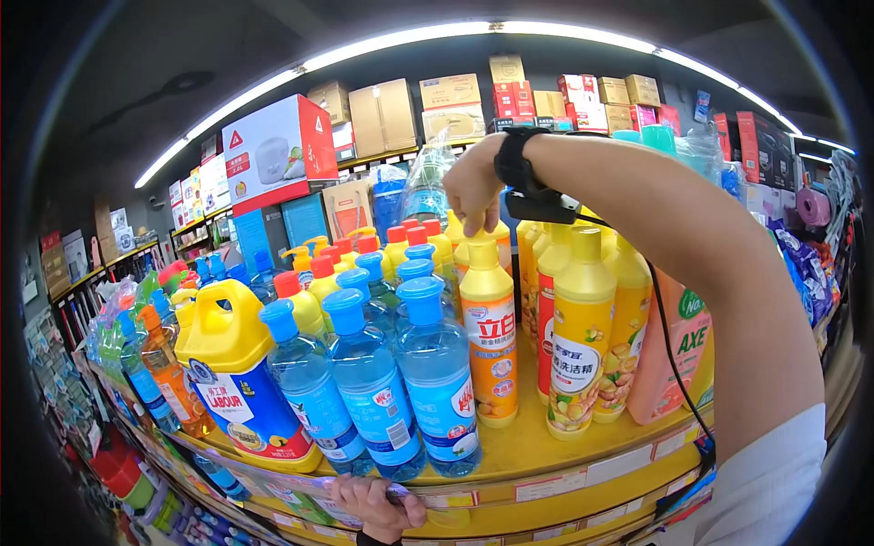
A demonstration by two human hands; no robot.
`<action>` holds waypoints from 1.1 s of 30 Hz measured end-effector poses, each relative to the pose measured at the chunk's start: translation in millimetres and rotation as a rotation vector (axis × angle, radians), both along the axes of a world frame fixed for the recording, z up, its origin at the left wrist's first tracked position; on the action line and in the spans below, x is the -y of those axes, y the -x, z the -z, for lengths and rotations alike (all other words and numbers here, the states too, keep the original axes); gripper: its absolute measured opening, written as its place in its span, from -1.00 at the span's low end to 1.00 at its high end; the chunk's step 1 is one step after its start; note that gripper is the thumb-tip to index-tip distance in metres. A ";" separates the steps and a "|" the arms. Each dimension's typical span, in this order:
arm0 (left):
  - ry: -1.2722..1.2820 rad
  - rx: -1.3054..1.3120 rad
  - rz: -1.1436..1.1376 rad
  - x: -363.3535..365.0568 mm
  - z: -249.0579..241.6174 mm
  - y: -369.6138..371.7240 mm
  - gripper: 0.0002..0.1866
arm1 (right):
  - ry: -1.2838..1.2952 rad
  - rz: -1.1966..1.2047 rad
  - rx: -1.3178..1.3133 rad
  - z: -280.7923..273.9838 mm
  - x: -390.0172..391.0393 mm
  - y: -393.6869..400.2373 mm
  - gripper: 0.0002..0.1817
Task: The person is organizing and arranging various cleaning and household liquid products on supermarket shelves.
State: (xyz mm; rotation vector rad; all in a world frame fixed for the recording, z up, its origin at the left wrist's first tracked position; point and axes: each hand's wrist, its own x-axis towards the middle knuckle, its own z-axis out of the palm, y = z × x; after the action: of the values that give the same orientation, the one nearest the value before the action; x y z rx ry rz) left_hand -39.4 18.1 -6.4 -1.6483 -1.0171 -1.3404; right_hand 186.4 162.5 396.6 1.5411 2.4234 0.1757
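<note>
Right Hand at the Cap of a Yellow Bottle (492, 350), Left Hand on the Shelf Edge

The right hand (473, 182), a black band (517, 164) at its wrist, reaches down from above with its fingers closed together on the cap of the yellow bottle, whose label carries large red characters. The bottle stands upright at the front of the yellow shelf (533, 455), between clear blue bottles (440, 391) with blue caps and a taller-looking yellow bottle with a white oval label (577, 350). A black cable (672, 350) hangs down past the bottles near the right forearm.

The left hand (381, 510) is low at the front, its fingers curled over the shelf edge (396, 492), below the blue bottles. Left of these stands a blue-and-yellow jug (241, 382) marked "LABOUR". Red-capped yellow bottles (305, 305) stand behind the blue ones, and a peach-coloured AXE bottle (669, 364) stands farther right. Boxes (382, 118) line the upper shelving behind.
</note>
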 end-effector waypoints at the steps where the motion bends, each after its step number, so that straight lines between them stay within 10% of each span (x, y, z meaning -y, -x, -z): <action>1: 0.001 -0.004 -0.008 0.6 -0.9 -0.4 -0.67 | 0.003 -0.012 0.012 -1.6 3.3 4.4 -0.60; 28: -0.026 0.005 -0.073 -0.1 -0.3 -1.5 -0.65 | 0.118 0.138 -0.120 -28.9 15.6 16.6 -0.47; 33: -0.011 0.002 -0.050 1.1 -0.4 -1.6 -0.65 | -0.151 -0.014 0.255 -20.1 -21.8 25.2 -0.33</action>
State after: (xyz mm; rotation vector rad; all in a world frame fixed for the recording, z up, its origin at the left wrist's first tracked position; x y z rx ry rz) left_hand -37.8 17.0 -6.0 -1.6036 -1.0431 -1.3128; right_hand 161.3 184.4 416.6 1.4607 2.2646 0.5354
